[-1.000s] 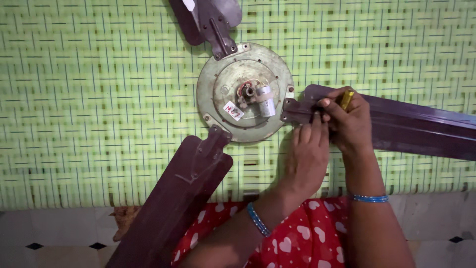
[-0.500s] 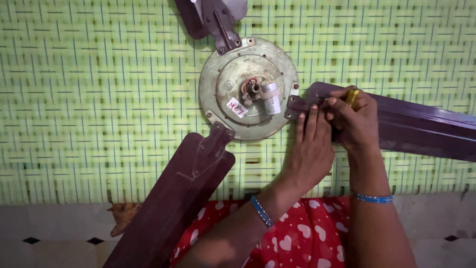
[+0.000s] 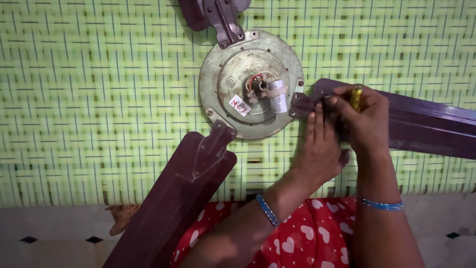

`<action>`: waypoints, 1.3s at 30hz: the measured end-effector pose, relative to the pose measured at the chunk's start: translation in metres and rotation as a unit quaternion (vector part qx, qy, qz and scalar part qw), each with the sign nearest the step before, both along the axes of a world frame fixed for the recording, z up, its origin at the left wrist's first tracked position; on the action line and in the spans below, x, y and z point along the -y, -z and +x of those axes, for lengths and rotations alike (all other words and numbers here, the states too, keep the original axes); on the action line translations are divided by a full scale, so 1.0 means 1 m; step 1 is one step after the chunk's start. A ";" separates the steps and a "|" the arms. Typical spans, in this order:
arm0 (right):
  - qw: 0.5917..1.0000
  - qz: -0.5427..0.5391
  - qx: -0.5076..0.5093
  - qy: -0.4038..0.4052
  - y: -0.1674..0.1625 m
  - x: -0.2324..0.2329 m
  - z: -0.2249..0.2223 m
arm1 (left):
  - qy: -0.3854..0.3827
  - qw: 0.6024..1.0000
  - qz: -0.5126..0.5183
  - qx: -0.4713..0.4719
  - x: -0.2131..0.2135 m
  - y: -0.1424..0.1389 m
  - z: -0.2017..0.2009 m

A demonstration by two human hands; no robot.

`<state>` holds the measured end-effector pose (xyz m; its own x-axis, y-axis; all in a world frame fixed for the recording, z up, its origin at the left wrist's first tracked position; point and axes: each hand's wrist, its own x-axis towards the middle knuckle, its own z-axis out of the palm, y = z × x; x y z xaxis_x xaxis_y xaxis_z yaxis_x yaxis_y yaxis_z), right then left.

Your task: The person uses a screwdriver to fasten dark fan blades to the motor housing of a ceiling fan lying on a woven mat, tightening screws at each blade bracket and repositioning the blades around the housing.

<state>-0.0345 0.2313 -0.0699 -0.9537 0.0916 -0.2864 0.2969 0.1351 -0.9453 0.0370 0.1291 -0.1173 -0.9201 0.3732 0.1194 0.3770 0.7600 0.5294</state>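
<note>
We see a fan (image 3: 251, 84) lying flat on a green woven mat (image 3: 99, 99). Its middle part is a round, dull grey metal disc, worn and scratched. In the centre are thin red wires, a small silver can and a white sticker. Three dark purple-brown blades stick out from it. One blade (image 3: 426, 124) runs off to the right, one (image 3: 173, 198) points down and left, and one (image 3: 213, 12) is at the top edge.

Our left hand (image 3: 320, 149) lies flat, fingers straight and together, with the tips pressing on the metal bracket (image 3: 301, 105) where the right blade meets the disc. It grips nothing. Our right hand (image 3: 364, 124) is curled closed around a yellow tool (image 3: 355, 98), just beside the left fingertips, over the blade's inner end. We cannot tell what kind of tool it is.

Both wrists wear blue bangles. Red cloth (image 3: 307, 238) with white hearts is below.
</note>
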 end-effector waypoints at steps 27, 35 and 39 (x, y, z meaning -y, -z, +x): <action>0.897 0.354 -0.163 -0.210 -0.021 0.052 0.014 | 0.105 0.990 0.017 0.096 -0.014 0.035 0.008; 0.850 0.421 -0.235 -0.213 -0.010 0.056 0.018 | 0.110 0.990 -0.070 0.061 -0.014 0.034 0.013; 0.846 0.438 -0.222 -0.207 -0.012 0.058 0.019 | 0.123 0.986 -0.080 0.077 -0.013 0.032 0.011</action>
